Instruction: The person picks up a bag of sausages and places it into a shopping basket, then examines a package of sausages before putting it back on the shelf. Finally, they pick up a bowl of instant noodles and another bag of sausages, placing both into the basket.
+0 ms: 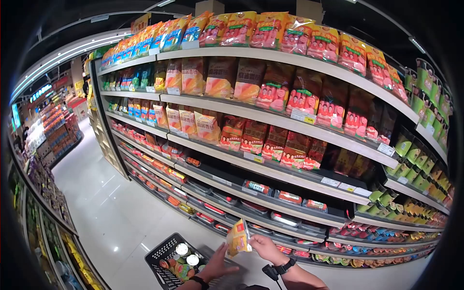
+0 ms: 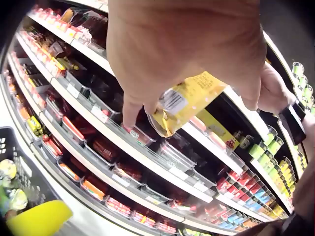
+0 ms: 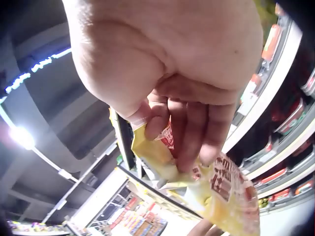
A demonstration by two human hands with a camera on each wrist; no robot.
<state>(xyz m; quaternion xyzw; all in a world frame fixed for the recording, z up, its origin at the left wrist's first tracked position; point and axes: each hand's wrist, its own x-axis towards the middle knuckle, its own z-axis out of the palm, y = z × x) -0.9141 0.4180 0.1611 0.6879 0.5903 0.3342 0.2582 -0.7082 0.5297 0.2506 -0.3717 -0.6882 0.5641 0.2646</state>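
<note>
My right hand (image 1: 267, 249) pinches a yellow plastic packet (image 1: 239, 238) by its side edge, in front of the lower shelves. In the right wrist view, the thumb and curled fingers (image 3: 189, 142) overlap the packet's crumpled end, which carries red print. My left hand (image 1: 216, 265) is at the packet's lower left, fingers extended, thumb pointing away to the side. A white barcode label (image 2: 173, 102) shows on the packet in the left wrist view, where the left hand hides part of it.
A black shopping basket (image 1: 159, 245) stands on the floor, holding tubs with white lids (image 1: 181, 249) and other packs. Ahead is a tall shelf (image 1: 290, 113) of bagged sausages, with packaged meats in trays below. Green cups (image 1: 425, 79) fill the right end. A tiled aisle (image 1: 108, 193) runs left.
</note>
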